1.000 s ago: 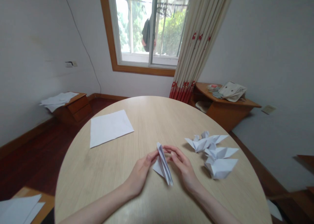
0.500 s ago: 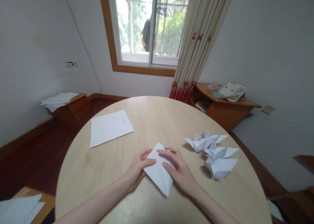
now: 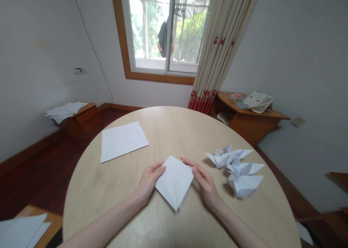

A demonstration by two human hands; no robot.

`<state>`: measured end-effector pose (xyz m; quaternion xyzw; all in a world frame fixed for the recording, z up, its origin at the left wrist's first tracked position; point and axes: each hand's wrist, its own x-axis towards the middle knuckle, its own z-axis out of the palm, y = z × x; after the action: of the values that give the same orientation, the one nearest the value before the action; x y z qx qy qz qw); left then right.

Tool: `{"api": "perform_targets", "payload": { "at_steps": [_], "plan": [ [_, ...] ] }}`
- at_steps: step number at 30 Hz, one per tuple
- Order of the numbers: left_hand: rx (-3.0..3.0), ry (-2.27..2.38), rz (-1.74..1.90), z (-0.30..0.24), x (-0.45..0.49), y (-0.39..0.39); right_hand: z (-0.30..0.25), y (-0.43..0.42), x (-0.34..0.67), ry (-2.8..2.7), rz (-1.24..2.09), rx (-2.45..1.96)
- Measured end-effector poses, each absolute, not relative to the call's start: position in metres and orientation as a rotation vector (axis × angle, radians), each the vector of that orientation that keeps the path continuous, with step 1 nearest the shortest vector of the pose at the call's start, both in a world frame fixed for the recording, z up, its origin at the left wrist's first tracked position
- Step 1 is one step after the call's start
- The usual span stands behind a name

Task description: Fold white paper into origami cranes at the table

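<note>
A folded sheet of white paper [image 3: 174,181], diamond-shaped with creases meeting at its lower tip, is between my hands over the round table [image 3: 130,219]. My left hand [image 3: 151,178] pinches its left corner, the thumb on top and the fingers underneath. At the right corner, my right hand [image 3: 203,179] has its thumb against the edge, with the fingers reaching along the upper right side. Layers of the fold part slightly at the lower right edge.
Several folded paper figures [image 3: 246,184] stand on the table to the right. A flat white sheet [image 3: 123,141] lies at the back left. Beyond the table are a small drawer cabinet [image 3: 84,119], a corner desk [image 3: 252,123] and a curtain [image 3: 217,52].
The folded paper has turned and now shows a wider diamond. My right hand has moved off its top face to the right corner, and my left thumb has shifted outward to the left edge.
</note>
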<state>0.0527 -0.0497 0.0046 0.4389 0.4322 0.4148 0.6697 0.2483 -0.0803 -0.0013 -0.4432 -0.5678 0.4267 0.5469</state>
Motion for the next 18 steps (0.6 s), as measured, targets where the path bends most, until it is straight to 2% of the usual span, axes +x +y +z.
{"api": "perform_targets", "payload": {
  "at_steps": [10, 18],
  "plan": [
    [1.010, 1.009, 0.971, 0.001, 0.054, -0.049, 0.001, -0.082, 0.248, -1.351, 1.089, -1.031],
    [1.025, 0.737, 0.862, -0.017, 0.053, -0.049, -0.003, -0.079, 0.247, -1.228, 1.112, -1.103]
  ]
}}
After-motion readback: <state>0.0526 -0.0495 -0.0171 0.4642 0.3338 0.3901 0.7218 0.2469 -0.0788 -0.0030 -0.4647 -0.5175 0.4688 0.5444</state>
